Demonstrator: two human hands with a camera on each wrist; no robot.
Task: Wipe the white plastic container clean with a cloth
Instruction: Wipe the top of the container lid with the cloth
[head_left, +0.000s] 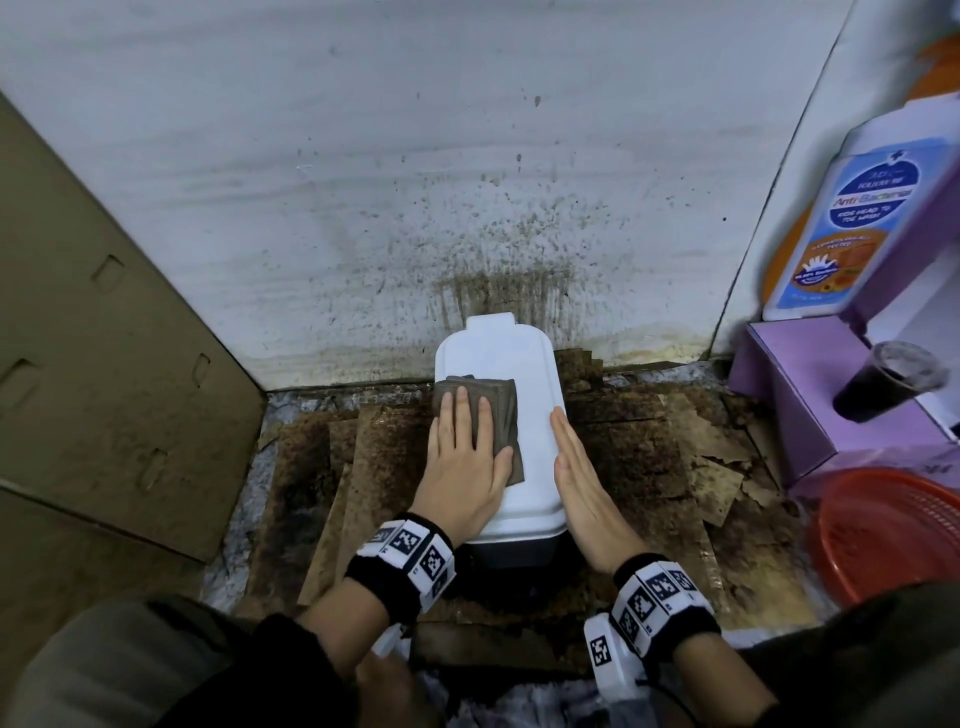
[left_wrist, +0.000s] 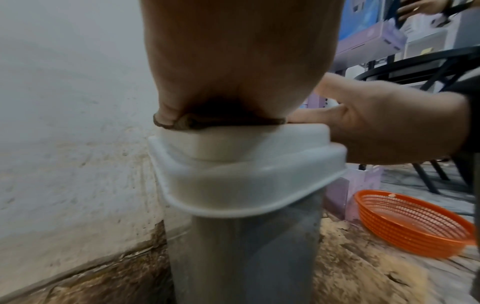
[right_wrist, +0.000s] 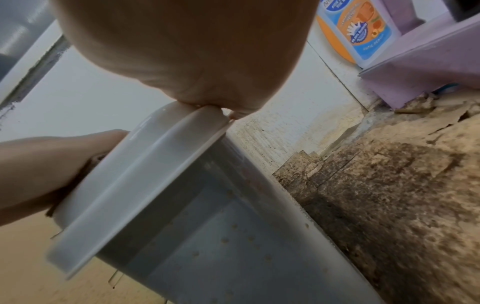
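Observation:
A tall plastic container with a white lid (head_left: 524, 410) and greyish translucent body (left_wrist: 244, 257) stands on the stained floor against the wall. A folded brown cloth (head_left: 491, 410) lies on the left half of the lid. My left hand (head_left: 467, 462) presses flat on the cloth with straight fingers. My right hand (head_left: 576, 483) lies straight along the lid's right edge, its side touching the rim. In the left wrist view the cloth (left_wrist: 187, 123) is squeezed between palm and lid (left_wrist: 246, 181). The right wrist view shows the lid's rim (right_wrist: 145, 185) under my palm.
Stained cardboard pieces (head_left: 670, 447) cover the floor. A large cardboard sheet (head_left: 104, 338) leans at the left. Purple boxes (head_left: 810, 400), a dark cup (head_left: 888, 379) and a wash bottle (head_left: 852, 218) stand at the right. An orange basket (head_left: 893, 530) sits near right.

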